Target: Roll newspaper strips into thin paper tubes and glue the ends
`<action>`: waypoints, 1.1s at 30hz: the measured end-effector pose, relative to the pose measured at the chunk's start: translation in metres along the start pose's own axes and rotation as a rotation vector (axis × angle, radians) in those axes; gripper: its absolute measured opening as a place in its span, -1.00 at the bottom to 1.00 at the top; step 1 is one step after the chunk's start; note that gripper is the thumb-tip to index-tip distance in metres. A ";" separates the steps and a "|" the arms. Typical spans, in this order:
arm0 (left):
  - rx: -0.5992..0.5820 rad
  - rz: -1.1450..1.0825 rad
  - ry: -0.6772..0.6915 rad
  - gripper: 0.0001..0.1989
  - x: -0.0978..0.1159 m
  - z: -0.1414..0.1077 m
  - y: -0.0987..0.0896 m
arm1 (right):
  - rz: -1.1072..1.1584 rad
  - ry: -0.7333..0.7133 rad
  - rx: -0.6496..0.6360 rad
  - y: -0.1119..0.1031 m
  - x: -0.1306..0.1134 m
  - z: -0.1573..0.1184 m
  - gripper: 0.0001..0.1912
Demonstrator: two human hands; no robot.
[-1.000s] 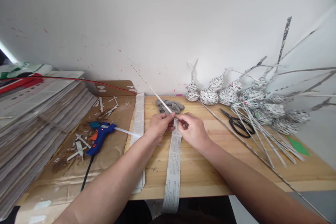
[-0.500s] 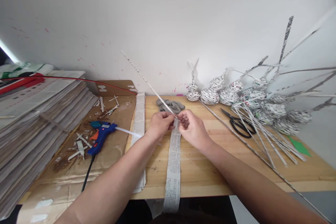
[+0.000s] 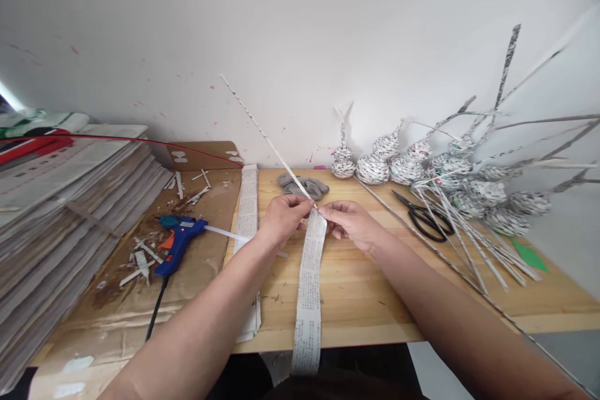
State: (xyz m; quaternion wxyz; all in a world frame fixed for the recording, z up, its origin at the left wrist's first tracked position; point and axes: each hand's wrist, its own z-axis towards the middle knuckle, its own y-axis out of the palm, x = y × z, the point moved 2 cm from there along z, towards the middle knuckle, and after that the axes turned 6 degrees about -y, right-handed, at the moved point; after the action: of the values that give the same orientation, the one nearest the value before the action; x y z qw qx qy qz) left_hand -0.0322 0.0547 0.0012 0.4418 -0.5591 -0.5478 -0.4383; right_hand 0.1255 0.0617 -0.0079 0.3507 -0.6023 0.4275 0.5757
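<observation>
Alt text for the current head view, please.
Two hands pinch a thin newspaper tube where it meets a newspaper strip hanging off a wooden table. A blue glue gun lies on cardboard at left; at right are black scissors, paper sticks and gourd-shaped woven newspaper pieces.

Head-worn view, forward and down

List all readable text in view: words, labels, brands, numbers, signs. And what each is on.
No text is readable for certain.
Paper strip: rows of small printed characters, too small to read.
Stack of strips: same fine print, unreadable.
Newspaper pile: larger characters on the top sheet, too blurred to read.
Glue gun: pale label on the body, too small to read.
Rolled paper stick: dark flecks only, no legible characters.
</observation>
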 end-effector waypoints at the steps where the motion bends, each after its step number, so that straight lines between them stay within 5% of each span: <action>1: -0.004 0.004 -0.002 -0.73 0.000 0.000 0.000 | -0.007 -0.016 0.012 0.000 0.001 0.000 -0.70; 19: -0.079 -0.109 -0.052 -0.76 -0.005 -0.001 0.006 | -0.343 -0.194 0.093 0.006 0.000 -0.002 -0.68; 33: -0.045 -0.182 -0.100 -0.77 -0.006 0.002 0.003 | -0.536 -0.237 -0.017 0.004 0.010 -0.003 -0.76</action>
State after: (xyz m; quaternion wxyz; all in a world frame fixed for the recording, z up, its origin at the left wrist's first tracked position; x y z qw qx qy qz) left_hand -0.0289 0.0551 -0.0048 0.3596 -0.5379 -0.6078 -0.4603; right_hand 0.1229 0.0558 -0.0176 0.5325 -0.6255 0.2043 0.5324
